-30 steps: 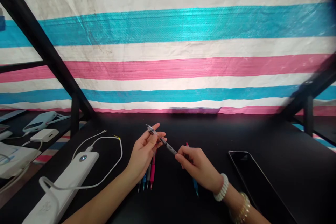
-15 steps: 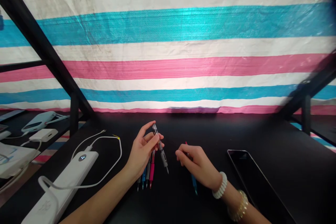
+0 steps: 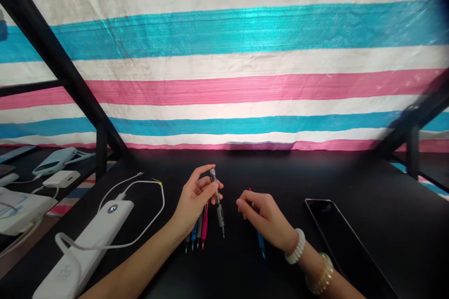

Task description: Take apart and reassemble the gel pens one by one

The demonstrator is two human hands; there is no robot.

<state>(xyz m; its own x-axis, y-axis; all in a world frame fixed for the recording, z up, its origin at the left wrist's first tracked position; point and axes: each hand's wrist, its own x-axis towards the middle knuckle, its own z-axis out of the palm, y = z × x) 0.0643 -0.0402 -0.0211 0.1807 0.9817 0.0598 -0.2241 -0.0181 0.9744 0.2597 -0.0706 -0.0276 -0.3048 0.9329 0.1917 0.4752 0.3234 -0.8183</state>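
Note:
My left hand (image 3: 198, 196) pinches a grey and clear-barrelled pen (image 3: 219, 212) between thumb and fingers, index finger at its top end. That pen slants nearly upright, tip down toward the black table. Under and beside this hand lie several pens side by side, among them a pink pen (image 3: 204, 232) and a blue pen (image 3: 193, 236). My right hand (image 3: 264, 217), fingers curled, is over a blue pen (image 3: 261, 244) whose lower end sticks out below the palm. A small pink end (image 3: 250, 190) shows above the knuckles. Whether these fingers grip anything is hidden.
A white power bank (image 3: 87, 243) with a looped white cable (image 3: 163, 201) lies left. On the right is a black phone (image 3: 345, 238). Dark slanted frame bars (image 3: 66, 74) flank the table, and a striped sheet (image 3: 238, 65) hangs behind. Chargers (image 3: 61, 179) lie at far left.
The pen in my left hand has swung a little more upright. My right hand keeps its curled pose over the blue pen. The whole view has shifted slightly.

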